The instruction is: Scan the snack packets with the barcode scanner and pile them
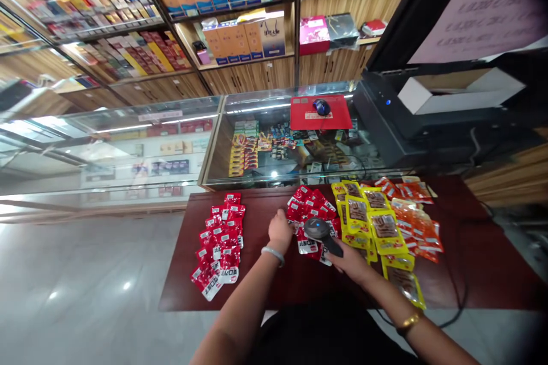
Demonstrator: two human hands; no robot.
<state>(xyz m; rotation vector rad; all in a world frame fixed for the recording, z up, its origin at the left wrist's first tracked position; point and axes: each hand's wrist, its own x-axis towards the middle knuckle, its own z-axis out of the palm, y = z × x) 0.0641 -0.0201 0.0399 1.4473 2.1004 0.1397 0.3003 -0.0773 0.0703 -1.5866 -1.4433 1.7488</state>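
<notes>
My right hand (349,262) is wrapped around the handle of a dark handheld barcode scanner (317,229), its head over a pile of red snack packets (309,205). At the left edge of that pile, my left hand (281,232) has its fingers closed on a red packet, mostly hidden by the hand. A second group of red snack packets (220,239) lies overlapping on the left part of the brown table. Right of the scanner are yellow snack packets (384,225) with clear windows, then orange packets (417,228).
Behind the brown table (257,291) stands a glass display counter (274,165) with a red mouse pad (306,120) and a computer mouse (321,107) on top. A black machine (385,125) carries an open white box (462,91). A cable (464,291) runs down the right side.
</notes>
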